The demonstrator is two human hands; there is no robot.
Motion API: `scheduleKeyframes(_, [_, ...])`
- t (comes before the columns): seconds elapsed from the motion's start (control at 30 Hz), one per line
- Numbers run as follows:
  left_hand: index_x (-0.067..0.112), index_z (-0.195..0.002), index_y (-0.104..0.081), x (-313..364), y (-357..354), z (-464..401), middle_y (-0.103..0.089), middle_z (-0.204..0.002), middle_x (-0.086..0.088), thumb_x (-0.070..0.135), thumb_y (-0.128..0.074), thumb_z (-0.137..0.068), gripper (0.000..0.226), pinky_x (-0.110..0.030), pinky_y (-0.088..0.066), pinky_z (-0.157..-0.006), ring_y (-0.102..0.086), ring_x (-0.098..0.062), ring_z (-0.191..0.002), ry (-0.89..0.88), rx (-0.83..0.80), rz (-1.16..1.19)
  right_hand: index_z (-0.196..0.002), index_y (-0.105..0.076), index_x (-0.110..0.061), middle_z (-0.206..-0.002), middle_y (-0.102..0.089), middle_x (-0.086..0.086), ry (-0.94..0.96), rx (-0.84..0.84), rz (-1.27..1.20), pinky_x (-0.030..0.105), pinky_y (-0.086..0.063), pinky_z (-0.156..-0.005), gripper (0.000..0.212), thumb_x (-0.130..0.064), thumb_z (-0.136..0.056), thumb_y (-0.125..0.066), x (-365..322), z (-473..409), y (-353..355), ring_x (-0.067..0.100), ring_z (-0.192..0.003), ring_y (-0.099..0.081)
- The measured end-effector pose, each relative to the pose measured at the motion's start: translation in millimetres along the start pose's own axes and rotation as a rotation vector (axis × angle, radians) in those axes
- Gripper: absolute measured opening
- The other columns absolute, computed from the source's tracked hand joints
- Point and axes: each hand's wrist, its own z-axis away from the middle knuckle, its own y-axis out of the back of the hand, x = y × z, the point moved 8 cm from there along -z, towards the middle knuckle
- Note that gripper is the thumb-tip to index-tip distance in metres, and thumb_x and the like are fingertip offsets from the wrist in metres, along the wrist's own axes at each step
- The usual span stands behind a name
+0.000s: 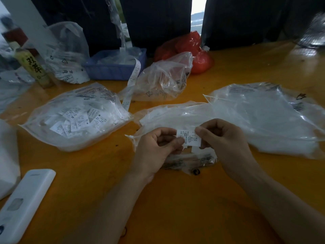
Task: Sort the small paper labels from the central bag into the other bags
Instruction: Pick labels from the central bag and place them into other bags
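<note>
Both hands (pixel 189 140) pinch one label (pixel 188 139); its blurred size print could probably send it into the wrong bag (pixel 75 118).

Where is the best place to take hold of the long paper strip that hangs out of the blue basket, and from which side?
Pinch the paper strip at its free lower end, near the table, coming from the front. That end lies loose between the bags, while the upper part runs into the blue basket. It is thin and flat, so grip its two faces.

An orange table (pixel 175 199) carries clear label bags (pixel 75 118), a blue basket (pixel 114 67) and a white remote (pixel 24 203).
</note>
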Motion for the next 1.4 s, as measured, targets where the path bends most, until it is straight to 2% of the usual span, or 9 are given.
scheduleKeyframes(0.1, [0.019,-0.104,-0.074,0.3,3.1,0.1,-0.081,-0.091,-0.004,0.027,-0.088,-0.074,0.034,-0.020,-0.060,-0.070,-0.080,-0.020,-0.079,-0.016,0.003,-0.024,-0.095,-0.069,-0.017,-0.083,-0.072,-0.001,0.010,0.079,-0.094,0.032,-0.059,-0.071,0.014,-0.031,-0.092,-0.072,-2.6,0.1,8.6,0.016,-0.074,-0.069])
scheduleKeyframes(0.2, [0.026,-0.106,-0.075,0.7,-1.3,1.6,-0.080,-0.093,0.001,0.032,-0.090,-0.076,0.034,-0.026,-0.063,-0.074,-0.080,-0.019,-0.082,-0.044,-0.047,-0.136,-0.114,-0.066,-0.033,-0.100,-0.071,-0.018,-0.004,-0.122,0.118,0.023,-0.059,-0.072,0.042,-0.058,-0.080,-0.070,-4.8,2.8,-10.6,0.005,-0.086,-0.071])
scheduleKeyframes(0.33, [0.030,-0.106,-0.076,2.4,-11.4,6.1,-0.081,-0.092,0.004,0.033,-0.089,-0.082,0.027,-0.026,-0.063,-0.073,-0.079,-0.015,-0.083,-0.079,-0.148,-0.251,-0.092,-0.075,-0.031,-0.085,-0.074,-0.016,0.063,-0.160,0.308,0.020,-0.053,-0.066,0.012,-0.041,-0.087,-0.076,-7.6,3.9,-18.3,0.001,-0.078,-0.069])
scheduleKeyframes(0.5, [0.036,-0.093,-0.081,6.4,-0.5,3.4,-0.081,-0.090,0.002,0.037,-0.088,-0.073,0.021,-0.026,-0.063,-0.073,-0.079,-0.017,-0.080,-0.060,-0.082,-0.199,-0.081,-0.072,-0.035,-0.081,-0.071,-0.014,0.070,-0.003,0.230,0.017,-0.052,-0.058,0.010,-0.043,-0.083,-0.078,-7.7,-2.1,4.7,0.004,-0.072,-0.066])
scheduleKeyframes(0.7, [0.031,-0.099,-0.083,8.3,11.5,-0.1,-0.081,-0.099,-0.006,0.031,-0.091,-0.067,0.033,-0.026,-0.063,-0.076,-0.080,-0.024,-0.085,0.019,-0.113,0.020,-0.126,-0.063,-0.041,-0.109,-0.066,-0.025,-0.007,-0.239,0.305,0.020,-0.059,-0.071,0.053,-0.065,-0.079,-0.064,-4.6,0.6,-13.2,-0.003,-0.093,-0.064])
scheduleKeyframes(0.9, [0.030,-0.095,-0.084,6.5,1.2,3.5,-0.081,-0.096,0.001,0.034,-0.084,-0.077,0.018,-0.021,-0.061,-0.075,-0.077,-0.013,-0.086,-0.002,-0.138,-0.032,-0.088,-0.073,-0.034,-0.077,-0.070,-0.011,0.036,-0.269,0.398,0.022,-0.045,-0.058,0.015,-0.048,-0.089,-0.071,-7.9,5.4,-19.9,0.003,-0.059,-0.058])
scheduleKeyframes(1.07, [0.033,-0.088,-0.084,11.7,17.5,-2.4,-0.081,-0.089,0.004,0.041,-0.080,-0.083,0.009,-0.023,-0.060,-0.071,-0.077,-0.011,-0.083,-0.074,0.020,-0.105,-0.084,-0.075,-0.038,-0.074,-0.072,-0.006,-0.009,-0.213,0.291,0.034,-0.045,-0.061,0.016,-0.050,-0.090,-0.067,-4.8,2.3,-13.1,0.019,-0.061,-0.058])
scheduleKeyframes(1.23, [0.035,-0.087,-0.082,17.8,37.1,-4.6,-0.080,-0.088,0.002,0.039,-0.080,-0.083,0.006,-0.027,-0.063,-0.073,-0.077,-0.012,-0.081,-0.104,0.141,-0.123,-0.087,-0.076,-0.034,-0.084,-0.077,-0.003,-0.039,-0.084,0.091,0.032,-0.049,-0.070,0.013,-0.040,-0.095,-0.067,-4.5,-3.2,2.1,0.004,-0.068,-0.061])
scheduleKeyframes(1.4, [0.034,-0.109,-0.073,70.9,117.2,7.4,-0.076,-0.096,0.012,0.028,-0.072,-0.099,0.012,-0.010,-0.055,-0.066,-0.073,-0.002,-0.079,-0.422,0.691,-0.566,-0.087,-0.075,-0.029,-0.081,-0.076,0.000,-0.026,-0.035,0.091,0.032,-0.048,-0.067,0.016,-0.037,-0.097,-0.066,-5.1,-4.8,8.6,0.005,-0.064,-0.057])
